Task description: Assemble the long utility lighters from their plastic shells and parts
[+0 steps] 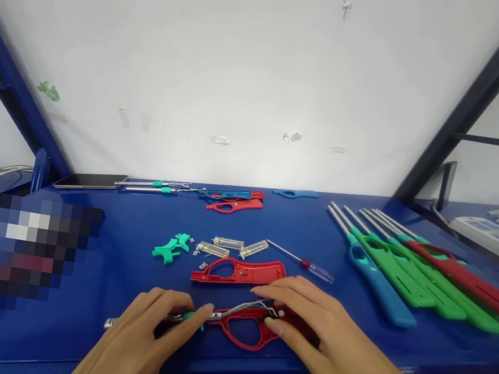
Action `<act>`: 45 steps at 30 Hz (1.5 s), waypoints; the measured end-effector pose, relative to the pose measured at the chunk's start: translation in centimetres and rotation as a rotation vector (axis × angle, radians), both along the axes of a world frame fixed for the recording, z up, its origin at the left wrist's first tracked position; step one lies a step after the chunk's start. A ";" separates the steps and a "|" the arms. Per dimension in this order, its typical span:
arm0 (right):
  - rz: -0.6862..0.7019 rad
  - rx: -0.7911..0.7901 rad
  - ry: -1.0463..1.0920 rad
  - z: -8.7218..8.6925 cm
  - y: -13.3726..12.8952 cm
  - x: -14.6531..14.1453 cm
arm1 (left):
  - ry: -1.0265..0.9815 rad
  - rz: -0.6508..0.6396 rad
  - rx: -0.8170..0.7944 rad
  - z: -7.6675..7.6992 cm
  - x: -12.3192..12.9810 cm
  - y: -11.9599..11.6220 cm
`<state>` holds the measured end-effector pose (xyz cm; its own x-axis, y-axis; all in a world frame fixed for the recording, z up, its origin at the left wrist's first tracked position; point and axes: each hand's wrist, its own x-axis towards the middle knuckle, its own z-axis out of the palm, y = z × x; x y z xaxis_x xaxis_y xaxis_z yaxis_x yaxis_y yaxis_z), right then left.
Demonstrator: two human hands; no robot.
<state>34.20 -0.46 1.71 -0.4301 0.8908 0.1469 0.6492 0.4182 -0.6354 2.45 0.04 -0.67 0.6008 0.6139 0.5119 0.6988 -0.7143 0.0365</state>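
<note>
1. Head view, near six o'clock of the frame: an open red shell half (247, 346) lies on the blue table (300, 226) between both hands; directions below run from it.
2. Nine o'clock: the left hand (146, 329) has thumb and fingers closed round a metal tube (216, 316), probably to steady it lengthwise at the shell's narrow end.
3. Three o'clock: the right hand (321, 331) arches over the broad end, thumb and forefinger slightly apart about the thin wires (246, 306), perhaps to guide them; whether the tips pinch anything, I cannot tell.
4. Twelve o'clock: a second red shell half (259, 274) lies hollow side up, clear tanks (215, 250) just beyond, seemingly placed for easy reach. Ten o'clock: teal pieces (167, 250).
5. Between two and three: whole lighters (410, 279) lie side by side, perhaps grouped apart from loose parts.
6. The right hand hides the broad end; the left covers much of the tube. Farther at nine o'clock, a pixelated patch (30, 253) is unreadable. Both forearms are cut off below.
</note>
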 end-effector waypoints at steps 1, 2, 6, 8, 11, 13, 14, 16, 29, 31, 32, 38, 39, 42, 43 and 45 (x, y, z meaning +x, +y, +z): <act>0.002 -0.002 0.008 0.0 0.0 0.0 | 0.001 0.002 0.002 -0.1 0.0 0.0; 0.008 -0.004 0.018 0.1 0.1 0.0 | 0.001 0.003 0.003 -0.1 0.0 -0.1; 0.038 -0.004 0.068 0.2 0.2 -0.1 | -0.004 0.008 0.025 0.3 0.3 -0.2; 0.049 0.005 0.099 0.2 0.3 -0.1 | -0.019 0.004 0.045 0.7 0.6 -0.2; 0.063 0.023 0.137 0.2 0.4 -0.3 | -0.049 0.003 0.084 1.0 1.3 -0.2; 0.072 0.032 0.153 0.2 0.5 -0.3 | -0.051 0.019 0.113 0.9 2.0 0.0; 0.072 0.036 0.161 0.2 0.5 -0.3 | -0.050 0.024 0.122 0.9 2.5 0.1; 0.060 0.049 0.184 0.2 0.5 -0.2 | -0.065 0.016 0.120 0.9 3.6 0.5; -0.081 0.127 0.164 -0.8 -0.3 0.3 | -0.195 -0.133 -0.118 1.8 7.4 2.0; -0.082 0.133 0.187 -0.8 -0.2 0.2 | -0.216 -0.140 -0.106 1.5 7.4 2.0; -0.078 0.141 0.199 -0.8 -0.1 0.2 | -0.218 -0.143 -0.103 1.5 7.4 2.0; -0.037 0.239 0.260 -0.8 -0.1 0.2 | -0.193 -0.161 -0.069 1.4 7.5 1.8; -0.033 0.246 0.254 -0.7 -0.1 0.2 | -0.186 -0.159 -0.074 1.4 7.5 1.8; -0.019 0.280 0.203 -0.7 -0.4 0.2 | -0.153 -0.147 -0.091 1.4 7.4 1.7; -0.014 0.301 0.185 -0.7 -0.5 0.1 | -0.142 -0.142 -0.089 1.3 7.4 1.7; -0.001 0.354 0.151 -0.8 -0.7 0.1 | -0.126 -0.131 -0.081 1.3 7.3 1.6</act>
<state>34.25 -1.15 0.88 -0.3793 0.7739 0.5072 0.5599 0.6284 -0.5400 9.79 1.67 0.67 0.6122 0.5772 0.5404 0.5866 -0.7898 0.1789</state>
